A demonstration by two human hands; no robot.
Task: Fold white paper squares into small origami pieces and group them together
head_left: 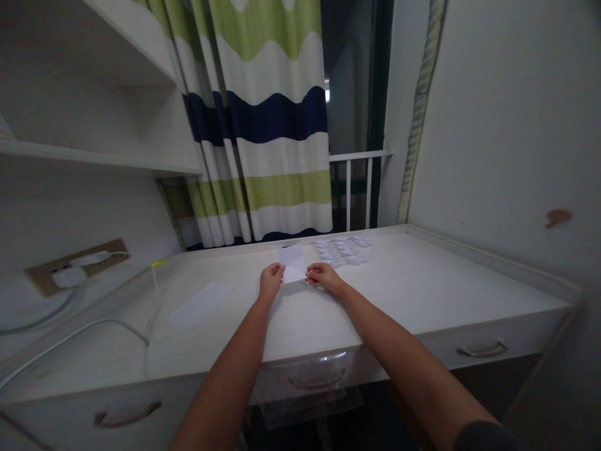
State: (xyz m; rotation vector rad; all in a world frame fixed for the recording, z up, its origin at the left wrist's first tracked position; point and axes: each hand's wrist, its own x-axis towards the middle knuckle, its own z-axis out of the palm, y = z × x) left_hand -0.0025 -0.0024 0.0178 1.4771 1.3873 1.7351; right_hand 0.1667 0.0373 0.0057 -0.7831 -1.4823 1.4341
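Observation:
A small white sheet of paper [293,262] is held up just above the white desk, in the middle of the head view. My left hand [271,279] pinches its left edge. At its lower right corner, the fingers of my right hand [323,277] are closed on the same sheet. Behind and to the right of it, several folded white paper pieces [339,250] lie in rows. Flat on the desk to the left is more white paper [201,303].
The white desk [399,282] has a raised rim along its back and right sides. A pale cable [107,321] runs over its left part, below a power strip [77,266] with plugs. A striped curtain [277,125] hangs behind, and a shelf [94,156] juts out at upper left.

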